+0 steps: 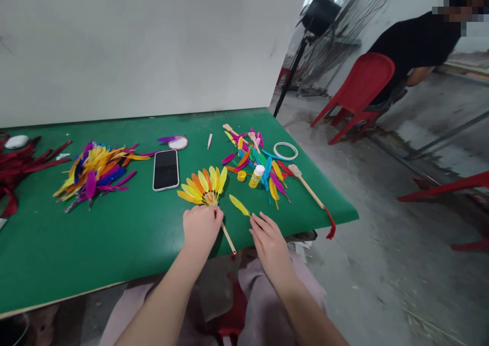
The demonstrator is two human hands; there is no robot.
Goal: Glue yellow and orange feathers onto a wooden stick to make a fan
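Observation:
My left hand (201, 229) is closed around the base of a feather fan (205, 184), whose yellow and orange feathers spread away from me. The fan's wooden handle (229, 239) sticks out below that hand toward the table's front edge. At the tip of a single yellow feather (239, 205), my right hand (267, 234) pinches the quill end between its fingers. Just beyond the feather stand a glue bottle (256, 176) with a white cap and a small yellow cap (241, 176).
On the green table (126, 244) lie a phone (166, 170), a multicoloured feather pile (97, 173), loose feathers (269, 170), a tape ring (285, 151) and a tasselled stick (309, 189). A person (412, 45) sits at the right beyond a red chair (362, 83).

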